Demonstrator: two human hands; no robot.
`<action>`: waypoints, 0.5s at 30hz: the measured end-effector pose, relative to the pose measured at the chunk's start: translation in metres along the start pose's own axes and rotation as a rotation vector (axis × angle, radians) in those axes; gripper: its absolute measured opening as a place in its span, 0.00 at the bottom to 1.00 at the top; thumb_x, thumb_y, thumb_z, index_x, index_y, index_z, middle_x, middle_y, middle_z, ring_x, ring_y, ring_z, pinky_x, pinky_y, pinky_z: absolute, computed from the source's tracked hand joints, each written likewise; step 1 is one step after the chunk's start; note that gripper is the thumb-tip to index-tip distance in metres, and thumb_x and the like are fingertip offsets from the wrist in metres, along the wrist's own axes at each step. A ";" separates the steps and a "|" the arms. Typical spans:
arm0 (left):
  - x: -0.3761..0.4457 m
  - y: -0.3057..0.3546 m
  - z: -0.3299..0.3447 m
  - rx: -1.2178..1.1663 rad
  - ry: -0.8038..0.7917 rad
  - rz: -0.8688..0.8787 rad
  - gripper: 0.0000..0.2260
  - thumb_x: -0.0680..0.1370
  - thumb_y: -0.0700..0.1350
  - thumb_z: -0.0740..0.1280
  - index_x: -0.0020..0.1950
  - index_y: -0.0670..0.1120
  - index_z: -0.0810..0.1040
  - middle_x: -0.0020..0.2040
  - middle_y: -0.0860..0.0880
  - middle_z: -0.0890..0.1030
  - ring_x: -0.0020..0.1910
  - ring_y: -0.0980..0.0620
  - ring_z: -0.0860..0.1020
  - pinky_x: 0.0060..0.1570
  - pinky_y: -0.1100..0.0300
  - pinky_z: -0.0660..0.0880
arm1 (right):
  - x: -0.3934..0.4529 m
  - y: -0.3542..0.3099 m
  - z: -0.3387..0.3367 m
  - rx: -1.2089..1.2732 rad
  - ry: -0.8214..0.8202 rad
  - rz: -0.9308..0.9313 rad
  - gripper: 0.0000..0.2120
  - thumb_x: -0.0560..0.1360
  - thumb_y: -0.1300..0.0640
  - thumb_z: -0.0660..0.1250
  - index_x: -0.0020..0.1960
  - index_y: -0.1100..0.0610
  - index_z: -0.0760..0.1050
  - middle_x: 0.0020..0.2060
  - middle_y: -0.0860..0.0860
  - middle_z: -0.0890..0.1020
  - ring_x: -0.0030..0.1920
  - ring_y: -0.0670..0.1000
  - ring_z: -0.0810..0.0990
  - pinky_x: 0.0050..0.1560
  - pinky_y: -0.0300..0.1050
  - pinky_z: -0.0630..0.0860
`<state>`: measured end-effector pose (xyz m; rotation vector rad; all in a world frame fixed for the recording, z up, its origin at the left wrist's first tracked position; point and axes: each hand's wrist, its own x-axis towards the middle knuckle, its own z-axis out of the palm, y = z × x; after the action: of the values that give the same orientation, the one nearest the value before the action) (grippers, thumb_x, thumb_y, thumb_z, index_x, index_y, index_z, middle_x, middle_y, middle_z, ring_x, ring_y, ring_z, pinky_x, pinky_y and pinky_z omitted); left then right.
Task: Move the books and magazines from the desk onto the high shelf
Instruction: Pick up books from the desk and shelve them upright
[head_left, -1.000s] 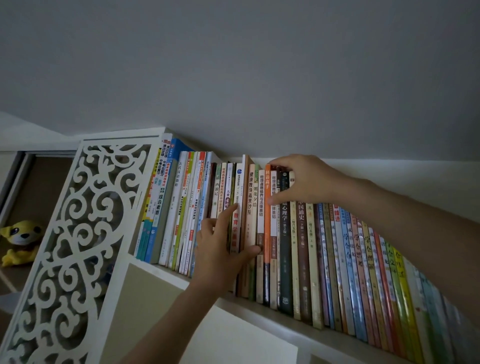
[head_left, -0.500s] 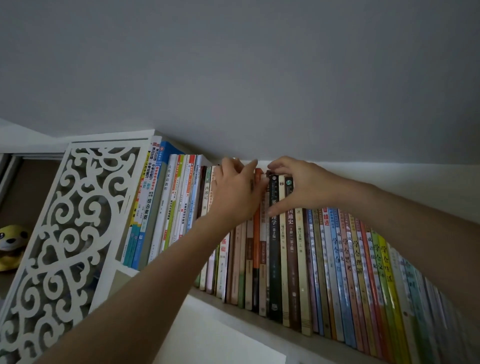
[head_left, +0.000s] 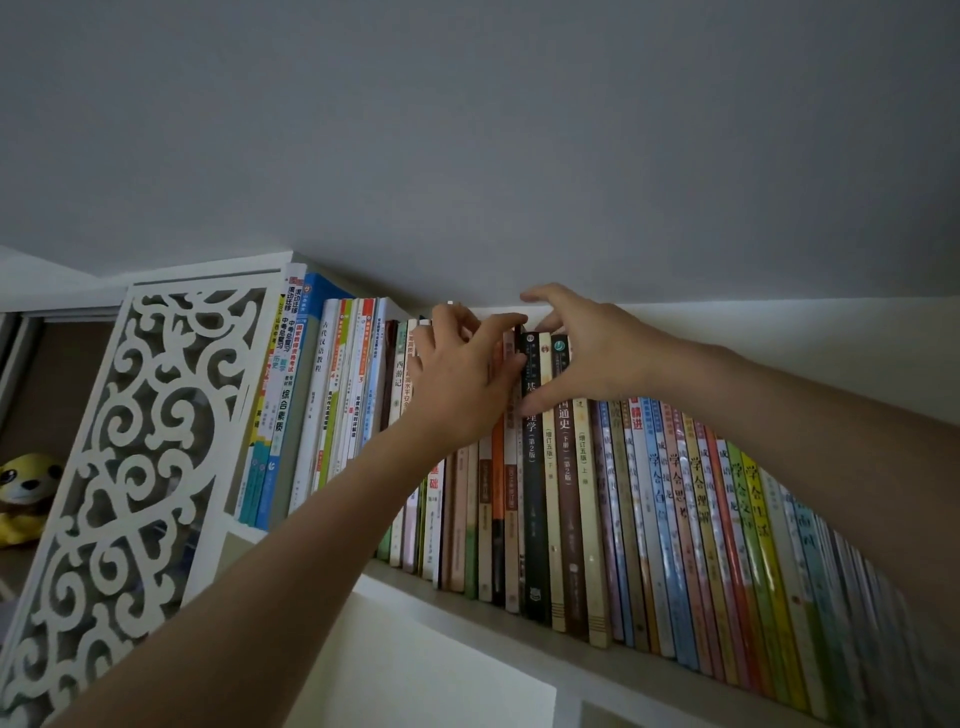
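Observation:
A long row of upright books fills the high white shelf (head_left: 410, 584), just under the ceiling. My left hand (head_left: 462, 379) lies flat against the upper spines in the middle of the row, by an orange book (head_left: 497, 467), with its fingertips reaching over the book tops. Right beside it, my right hand (head_left: 592, 353) arches over the top of a black book (head_left: 535, 519). Its thumb presses the spine and its fingers hook behind the top edge. The two hands almost touch. The book tops under both hands are hidden.
A white fretwork side panel (head_left: 130, 441) closes the shelf's left end. Beyond it, a yellow plush toy (head_left: 23, 493) sits in a darker compartment. Colourful thin books (head_left: 727, 545) pack the shelf to the right. The grey ceiling hangs close above the book tops.
My left hand has risen from the lower spines to the book tops and come up against my right hand. The right hand has stayed on the black book while the view shifted slightly.

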<state>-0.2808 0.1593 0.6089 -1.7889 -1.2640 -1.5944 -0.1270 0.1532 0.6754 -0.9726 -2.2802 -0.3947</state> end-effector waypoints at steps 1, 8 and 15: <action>0.001 0.001 -0.001 -0.003 -0.008 -0.003 0.18 0.79 0.53 0.62 0.69 0.59 0.66 0.65 0.47 0.61 0.66 0.45 0.59 0.67 0.44 0.62 | 0.000 0.000 0.000 -0.011 0.008 0.000 0.55 0.58 0.46 0.82 0.76 0.46 0.52 0.68 0.51 0.71 0.64 0.53 0.73 0.54 0.43 0.72; -0.009 0.005 -0.011 -0.258 0.058 -0.012 0.24 0.73 0.49 0.71 0.65 0.54 0.66 0.62 0.50 0.68 0.64 0.51 0.67 0.62 0.49 0.72 | -0.003 0.003 0.001 -0.028 0.029 -0.015 0.49 0.60 0.45 0.80 0.74 0.49 0.60 0.66 0.49 0.72 0.59 0.49 0.73 0.50 0.41 0.68; -0.058 0.023 0.026 -0.238 0.186 -0.172 0.06 0.80 0.49 0.62 0.53 0.48 0.70 0.49 0.52 0.74 0.45 0.54 0.74 0.45 0.57 0.77 | -0.004 0.003 0.003 -0.080 -0.027 -0.064 0.51 0.60 0.46 0.80 0.76 0.50 0.58 0.70 0.50 0.67 0.69 0.53 0.67 0.67 0.49 0.68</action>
<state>-0.2431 0.1493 0.5535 -1.6538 -1.2104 -2.0306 -0.1242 0.1544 0.6709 -0.9515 -2.3405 -0.5063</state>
